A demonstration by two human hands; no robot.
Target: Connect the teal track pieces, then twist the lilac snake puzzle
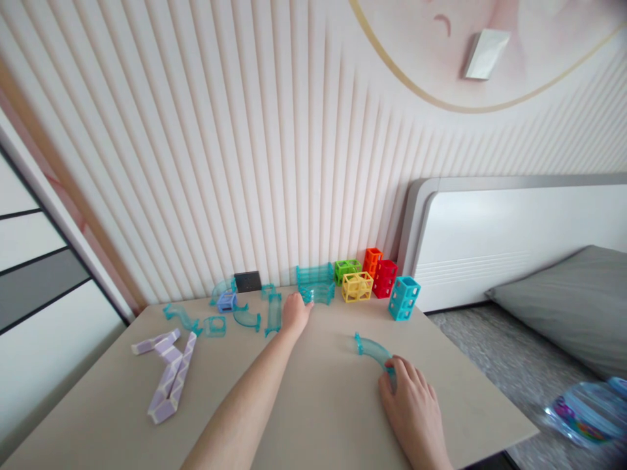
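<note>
My left hand [296, 313] reaches to the back of the table, its fingers closed on a small teal see-through piece [307, 296]; the hand hides most of it. Beside it lie a curved teal track piece [323, 295] and a straight teal track piece [273, 312]. Nearer the front right, my right hand [412, 398] grips one end of a curved teal track [373, 350], whose other end points left.
Lattice blocks in green [347, 269], yellow [357, 286], orange [373, 261], red [385, 279] and teal [404, 298] stand at back right. A purple folding snake puzzle [169, 378] lies at left. Behind the table [323, 405] rises a ribbed wall; a bed [460, 336] adjoins at right.
</note>
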